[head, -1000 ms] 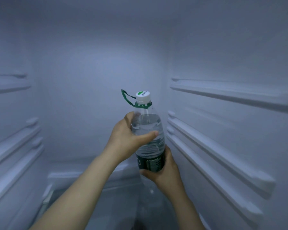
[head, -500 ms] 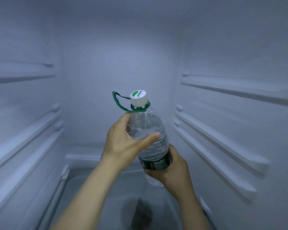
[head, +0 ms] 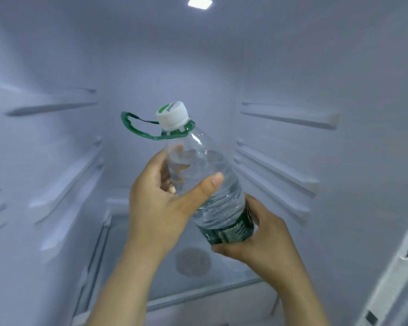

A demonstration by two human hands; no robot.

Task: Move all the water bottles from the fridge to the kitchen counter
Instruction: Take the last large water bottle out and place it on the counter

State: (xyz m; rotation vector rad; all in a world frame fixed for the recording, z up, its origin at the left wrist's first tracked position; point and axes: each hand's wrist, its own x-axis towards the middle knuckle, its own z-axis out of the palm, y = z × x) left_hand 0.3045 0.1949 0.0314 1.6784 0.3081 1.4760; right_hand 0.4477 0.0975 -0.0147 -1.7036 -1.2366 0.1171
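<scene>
A large clear water bottle [head: 205, 175] with a white cap, a green carry loop at the neck and a dark green label hangs in the air inside the fridge, tilted with its top leaning left. My left hand [head: 160, 203] wraps the bottle's upper body, thumb across the front. My right hand [head: 257, 241] cups its lower end at the label. No other bottle shows in the fridge.
The white fridge walls carry shelf rails on the left [head: 64, 180] and right [head: 276, 175]. A glass shelf [head: 118, 267] lies below my hands with a round dark mark on it. The fridge's right door frame [head: 396, 274] is at the lower right. A lamp [head: 199, 2] glows on the ceiling.
The bottle has risen and come toward me, tilting more to the left. The view has pulled back, so the ceiling lamp, the shelf's front edge and the right frame now show.
</scene>
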